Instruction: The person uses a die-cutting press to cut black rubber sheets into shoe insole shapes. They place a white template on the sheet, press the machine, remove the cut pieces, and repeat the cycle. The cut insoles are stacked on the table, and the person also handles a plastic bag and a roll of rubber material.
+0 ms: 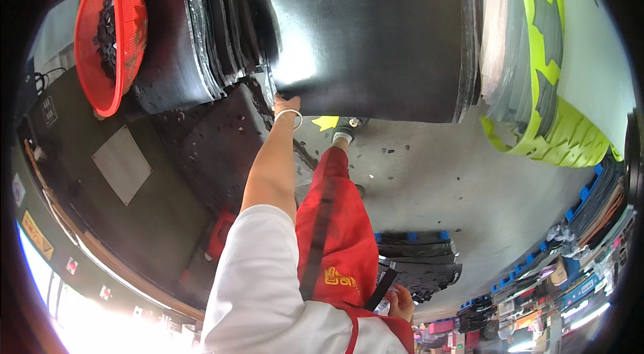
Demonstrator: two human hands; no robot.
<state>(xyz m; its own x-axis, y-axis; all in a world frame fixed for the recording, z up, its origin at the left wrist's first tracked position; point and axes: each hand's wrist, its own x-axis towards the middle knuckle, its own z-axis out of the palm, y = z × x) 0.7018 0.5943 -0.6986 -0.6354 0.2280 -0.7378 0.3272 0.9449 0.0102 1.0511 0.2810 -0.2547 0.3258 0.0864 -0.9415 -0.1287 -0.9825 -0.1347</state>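
My left hand (pixel 287 104), with a white bangle at its wrist, is closed on the near left corner of a large glossy black sheet (pixel 376 39). That sheet lies on top of a stack at the top middle. Some of the fingers are hidden at the sheet's edge. Low in the picture, beside my red apron (pixel 339 233), my right hand (pixel 400 302) has its fingers curled. A dark flat strip (pixel 381 290) runs close to it; what the fingers hold, if anything, I cannot make out.
Another stack of black sheets (pixel 168 39) stands left, with a red plastic basket (pixel 137 39) of black scraps beside it. A dark green machine panel (pixel 127 166) is at left. Yellow-green slatted plastic (pixel 577 136) stands right. Black scraps dot the grey floor (pixel 429 173); more black sheets (pixel 422 273) lie low.
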